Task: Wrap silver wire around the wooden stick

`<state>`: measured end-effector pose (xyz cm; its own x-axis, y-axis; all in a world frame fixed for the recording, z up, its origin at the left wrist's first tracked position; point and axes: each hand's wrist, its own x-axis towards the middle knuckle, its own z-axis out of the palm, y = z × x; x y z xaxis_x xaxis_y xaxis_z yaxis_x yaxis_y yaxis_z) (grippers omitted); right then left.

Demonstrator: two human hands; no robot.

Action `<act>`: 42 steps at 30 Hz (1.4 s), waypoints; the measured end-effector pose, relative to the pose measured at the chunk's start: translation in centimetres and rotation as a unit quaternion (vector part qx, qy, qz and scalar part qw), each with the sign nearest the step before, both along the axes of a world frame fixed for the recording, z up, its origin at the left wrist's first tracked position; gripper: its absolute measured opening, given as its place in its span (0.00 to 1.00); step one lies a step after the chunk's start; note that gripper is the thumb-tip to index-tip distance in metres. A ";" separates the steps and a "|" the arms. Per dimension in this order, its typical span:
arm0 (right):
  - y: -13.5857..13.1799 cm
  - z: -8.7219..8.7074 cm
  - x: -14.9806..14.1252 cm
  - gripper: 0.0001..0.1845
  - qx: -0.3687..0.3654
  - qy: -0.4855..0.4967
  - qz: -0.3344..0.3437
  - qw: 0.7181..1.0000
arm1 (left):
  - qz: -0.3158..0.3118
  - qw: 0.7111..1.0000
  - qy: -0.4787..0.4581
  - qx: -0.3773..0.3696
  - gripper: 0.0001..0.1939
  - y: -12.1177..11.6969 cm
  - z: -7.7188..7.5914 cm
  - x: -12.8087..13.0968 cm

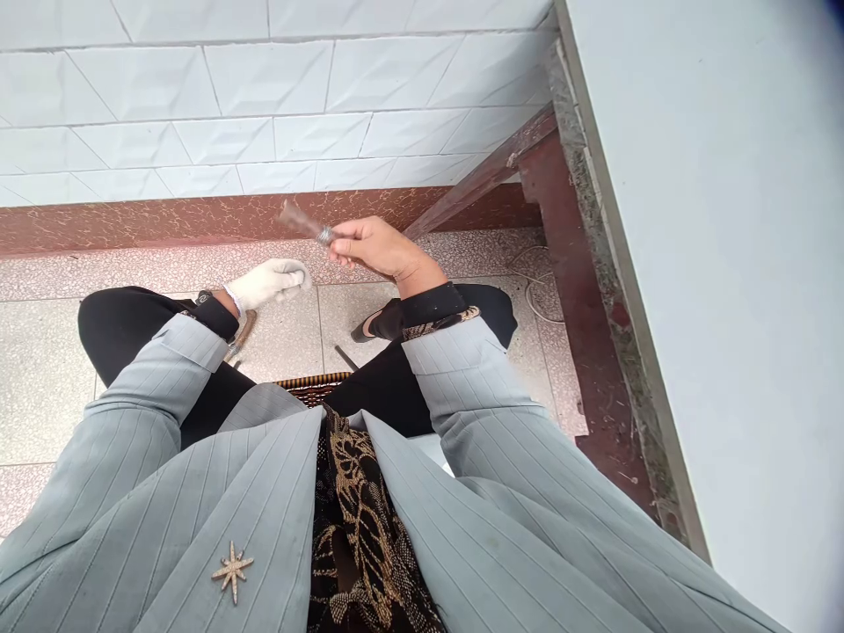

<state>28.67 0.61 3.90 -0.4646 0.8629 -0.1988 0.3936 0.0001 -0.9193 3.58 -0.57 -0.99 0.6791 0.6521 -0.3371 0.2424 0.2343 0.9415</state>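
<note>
White tile wall [145,83] on left – glossy, raised facets, reddish veined skirting [79,224] below. Sparkly star brooch [232,571] on grey pinstripe jacket [257,527]. Left hand [267,280] in pale knit-looking glove, fingers curled together; can't tell if anything's in it. Brush-like tool [301,220] – blurry flared tip, silvery wire-like band – up near glove, not touching it. Bare right hand [379,246] pinching tool's other end, thumb against fingers. Thin looped cable [537,281] on speckled floor, then smooth white tabletop [745,264] far right.

free: narrow gap between hands [375,246] | ahead: wall [264,79] | right: slanted bar [478,180]
</note>
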 end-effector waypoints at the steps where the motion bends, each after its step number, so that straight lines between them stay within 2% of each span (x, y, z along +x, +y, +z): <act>1: 0.1 -0.1 0.0 0.08 -0.001 -0.001 -0.040 0.999 | -0.007 1.000 0.002 -0.003 0.10 -0.2 0.0 0.2; 4: 0.7 -0.7 -0.5 0.10 0.010 -0.097 -0.098 0.990 | -0.016 0.999 0.031 0.026 0.10 -0.6 0.2 0.7; 7: 1.2 -1.6 -1.4 0.10 0.060 -0.264 -0.085 0.959 | -0.029 0.992 0.077 0.091 0.09 -0.6 0.5 1.0; 10: 1.3 -2.6 -2.2 0.15 0.078 -0.384 -0.010 0.920 | -0.041 0.982 0.113 0.145 0.08 -0.7 0.8 1.1; 13: 0.9 -3.0 -2.8 0.15 0.046 -0.447 0.130 0.884 | -0.048 0.973 0.141 0.178 0.09 -0.7 1.3 0.9; 16: 0.3 -2.7 -3.0 0.11 -0.022 -0.424 0.261 0.867 | -0.045 0.967 0.163 0.190 0.09 -0.4 1.6 0.5; 20: 0.1 -1.7 -2.0 0.08 -0.130 -0.244 0.361 0.891 | -0.001 0.977 0.154 0.146 0.06 0.4 1.4 0.0; 22: 0.3 -1.2 -0.9 0.06 -0.121 -0.130 0.345 0.922 | 0.033 0.986 0.114 0.113 0.04 0.7 1.0 -0.2; 24: 0.5 -0.8 0.3 0.06 -0.067 -0.034 0.241 0.968 | 0.054 0.993 0.059 0.084 0.04 0.8 0.6 -0.3; 25: 0.6 -0.6 0.8 0.06 -0.051 0.003 0.183 0.982 | 0.055 0.995 0.035 0.070 0.05 0.8 0.5 -0.3; 27: 0.6 -0.4 1.3 0.08 -0.028 0.064 0.080 0.994 | 0.044 0.998 0.005 0.047 0.07 0.4 0.3 -0.1; 30: 0.5 -0.6 1.0 0.12 -0.024 0.103 -0.023 0.994 | 0.020 0.999 0.015 0.041 0.08 -0.2 0.5 0.5; 33: 0.8 -0.9 0.3 0.12 -0.027 0.048 -0.081 0.995 | 0.002 0.994 0.065 0.087 0.08 -0.7 0.8 1.1; 37: 1.5 -1.5 -0.3 0.09 0.000 -0.122 -0.118 0.985 | -0.040 0.980 0.111 0.158 0.08 -1.2 1.0 1.5; 40: 1.6 -2.0 -0.8 0.07 0.043 -0.273 -0.078 0.958 | -0.064 0.977 0.113 0.171 0.09 -1.6 1.1 1.5; 42: 1.4 -2.3 -1.2 0.09 0.061 -0.353 -0.007 0.933 | -0.063 0.975 0.115 0.179 0.09 -1.7 1.3 1.4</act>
